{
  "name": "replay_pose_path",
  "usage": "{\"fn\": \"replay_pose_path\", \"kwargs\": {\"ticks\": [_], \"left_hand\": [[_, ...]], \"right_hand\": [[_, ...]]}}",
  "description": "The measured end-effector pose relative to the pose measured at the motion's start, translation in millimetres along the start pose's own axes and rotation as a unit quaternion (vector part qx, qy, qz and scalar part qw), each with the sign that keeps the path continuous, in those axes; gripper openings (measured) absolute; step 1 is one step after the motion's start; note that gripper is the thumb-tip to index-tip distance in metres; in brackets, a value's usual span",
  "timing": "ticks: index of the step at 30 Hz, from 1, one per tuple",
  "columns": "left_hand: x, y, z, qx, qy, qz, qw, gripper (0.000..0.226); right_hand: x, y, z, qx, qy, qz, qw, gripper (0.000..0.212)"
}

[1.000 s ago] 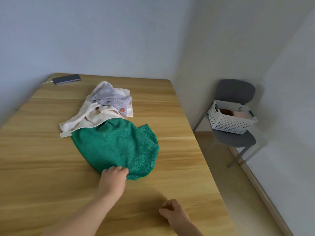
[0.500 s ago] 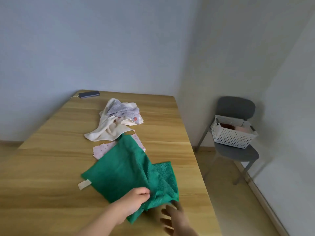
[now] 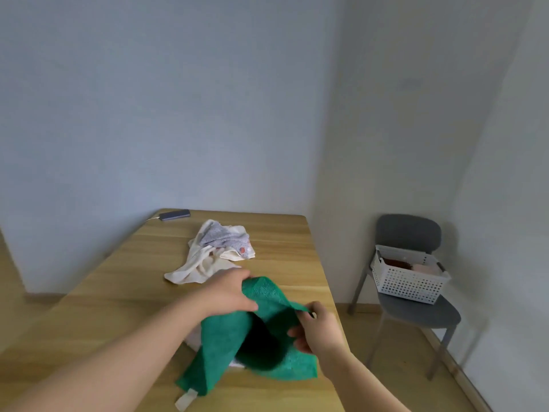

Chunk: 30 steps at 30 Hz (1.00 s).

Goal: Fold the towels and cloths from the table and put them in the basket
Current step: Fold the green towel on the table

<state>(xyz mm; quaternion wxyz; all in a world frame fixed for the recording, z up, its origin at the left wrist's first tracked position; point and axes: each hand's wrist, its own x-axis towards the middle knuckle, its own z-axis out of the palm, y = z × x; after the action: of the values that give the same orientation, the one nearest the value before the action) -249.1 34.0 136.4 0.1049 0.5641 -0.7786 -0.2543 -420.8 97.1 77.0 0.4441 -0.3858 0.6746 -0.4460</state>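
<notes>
1. We see the green towel (image 3: pixel 225 337) held up over the table's (image 3: pixel 104 292) near right part, its lower end and white tag (image 3: pixel 185 401) on the tabletop.
2. Left hand (image 3: pixel 228 292): fingers curled round the towel's top fold. Right hand (image 3: pixel 318 331): pinches its right edge.
3. Mid-table: cream cloth (image 3: pixel 202 263), grey cloth (image 3: pixel 222 236) on top.
4. Table's far edge: phone (image 3: pixel 174 215).
5. Off the table's right side: white basket (image 3: pixel 407 281) on a grey chair (image 3: pixel 416 310), cloths inside.

Green towel (image 3: pixel 219 346) aloft, drooping, cream and grey cloths (image 3: pixel 205 260) crumpled behind, white basket (image 3: pixel 407 285) on chair (image 3: pixel 408 233)
</notes>
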Motion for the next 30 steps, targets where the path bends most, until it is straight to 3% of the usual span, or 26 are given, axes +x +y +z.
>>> {"fn": "replay_pose_path", "kwargs": {"ticks": [2, 4, 8, 11, 14, 18, 22, 24, 30], "left_hand": [[7.2, 4.2, -27.4, 0.031, 0.12, 0.012, 0.992, 0.038], [12.1, 12.0, -50.8, 0.0, 0.213, 0.03, 0.977, 0.028], [7.1, 36.3, -91.7, -0.126, 0.304, 0.068, 0.942, 0.025], [5.5, 43.3, -117.2, -0.23, 0.313, 0.115, 0.914, 0.014], [0.4, 48.4, -132.4, -0.352, 0.305, 0.136, 0.875, 0.013], [-11.4, 50.1, -144.6, -0.462, 0.291, 0.137, 0.826, 0.013], [-19.8, 36.0, -149.3, -0.432, 0.337, 0.12, 0.828, 0.008], [-24.2, 26.4, -146.7, -0.426, 0.344, 0.102, 0.83, 0.016], [-29.3, 3.5, -118.4, -0.426, 0.284, 0.034, 0.858, 0.007]], "right_hand": [[3.2, -26.8, 2.2, 0.029, 0.016, -0.067, 0.997, 0.013], [5.4, -51.6, 5.1, 0.005, 0.031, -0.138, 0.99, 0.014], [8.4, -89.3, 4.6, -0.03, 0.056, -0.178, 0.982, 0.026], [11.5, -105.1, 2.6, -0.033, 0.037, -0.167, 0.985, 0.027], [9.2, -119.0, 4.3, -0.043, 0.003, -0.164, 0.986, 0.005], [-0.5, -137.7, 5.3, 0.109, 0.056, -0.187, 0.975, 0.017], [-11.1, -150.4, -3.1, 0.196, 0.121, -0.237, 0.944, 0.025], [-14.5, -152.2, -9.0, 0.211, 0.145, -0.257, 0.932, 0.025], [-17.1, -132.7, -14.4, 0.203, 0.148, -0.24, 0.938, 0.024]]}}
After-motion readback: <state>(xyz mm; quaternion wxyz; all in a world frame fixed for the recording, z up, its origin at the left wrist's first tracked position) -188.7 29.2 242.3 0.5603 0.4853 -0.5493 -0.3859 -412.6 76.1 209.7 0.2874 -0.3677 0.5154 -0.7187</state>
